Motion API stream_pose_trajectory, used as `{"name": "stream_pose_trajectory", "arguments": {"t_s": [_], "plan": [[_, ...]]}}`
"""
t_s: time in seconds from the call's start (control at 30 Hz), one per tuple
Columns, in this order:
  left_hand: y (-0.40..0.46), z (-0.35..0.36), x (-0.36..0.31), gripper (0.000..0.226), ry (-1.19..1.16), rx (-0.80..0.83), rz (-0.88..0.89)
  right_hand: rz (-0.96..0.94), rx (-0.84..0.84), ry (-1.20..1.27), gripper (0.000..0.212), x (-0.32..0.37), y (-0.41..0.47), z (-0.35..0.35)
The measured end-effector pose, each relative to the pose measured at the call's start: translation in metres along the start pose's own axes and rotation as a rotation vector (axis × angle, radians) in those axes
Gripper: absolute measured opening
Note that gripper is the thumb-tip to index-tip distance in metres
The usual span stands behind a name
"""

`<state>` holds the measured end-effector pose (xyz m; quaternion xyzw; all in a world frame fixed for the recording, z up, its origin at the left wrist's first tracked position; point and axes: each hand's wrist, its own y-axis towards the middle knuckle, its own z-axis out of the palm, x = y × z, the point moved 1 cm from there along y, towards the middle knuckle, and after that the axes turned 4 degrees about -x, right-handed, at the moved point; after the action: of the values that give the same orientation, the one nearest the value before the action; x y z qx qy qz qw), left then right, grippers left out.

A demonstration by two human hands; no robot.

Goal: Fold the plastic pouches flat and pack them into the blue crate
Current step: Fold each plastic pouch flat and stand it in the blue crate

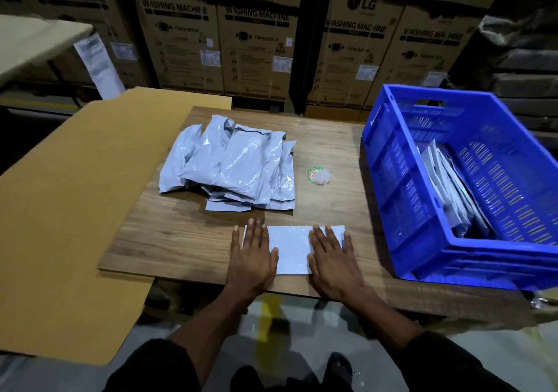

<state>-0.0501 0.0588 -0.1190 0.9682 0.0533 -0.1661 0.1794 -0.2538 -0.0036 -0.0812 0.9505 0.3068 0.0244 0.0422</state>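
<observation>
Pouch (292,248) lies flat at table's (169,234) near edge, long axis left to right. Left hand (252,255) presses its left end, right hand (332,258) its right end; fingers straight and slightly spread, palms down (nothing pinched). Pile (232,165) of unfolded pouches sits behind it. Crate (392,162) stands on the right, folded pouches (447,192) leaning inside. Small round sticker (315,175) lies between pile and crate.
</observation>
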Motion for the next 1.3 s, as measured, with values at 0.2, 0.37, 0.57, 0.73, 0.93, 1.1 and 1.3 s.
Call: {"name": "stream_pose_trajectory", "arguments": {"t_s": [0.2, 0.37, 0.57, 0.73, 0.93, 1.1, 1.3], "plan": [[0.013, 0.001, -0.051, 0.047, -0.363, 0.017, 0.012, -0.099, 0.026, 0.167, 0.07, 0.031, 0.015, 0.004], [0.0, 0.025, -0.034, 0.051, -0.141, 0.022, 0.176, -0.011, -0.009, 0.126, 0.061, 0.009, 0.002, 0.012], [-0.004, 0.011, -0.03, 0.051, -0.013, -0.042, 0.159, 0.071, 0.045, 0.093, 0.076, -0.021, -0.011, 0.009], [-0.009, 0.009, -0.013, 0.061, 0.051, -0.033, 0.077, 0.114, 0.123, 0.08, 0.091, -0.029, -0.015, 0.008], [-0.01, 0.002, -0.007, 0.058, 0.127, 0.002, 0.049, 0.172, 0.145, 0.027, 0.092, -0.029, -0.016, -0.009], [-0.011, 0.005, -0.006, 0.057, 0.15, 0.015, 0.068, -0.165, 0.067, 0.006, 0.068, 0.021, 0.004, -0.003], [-0.01, 0.002, -0.007, 0.061, 0.167, 0.078, 0.052, -0.164, 0.098, 0.038, 0.07, 0.015, -0.001, 0.01]]}}
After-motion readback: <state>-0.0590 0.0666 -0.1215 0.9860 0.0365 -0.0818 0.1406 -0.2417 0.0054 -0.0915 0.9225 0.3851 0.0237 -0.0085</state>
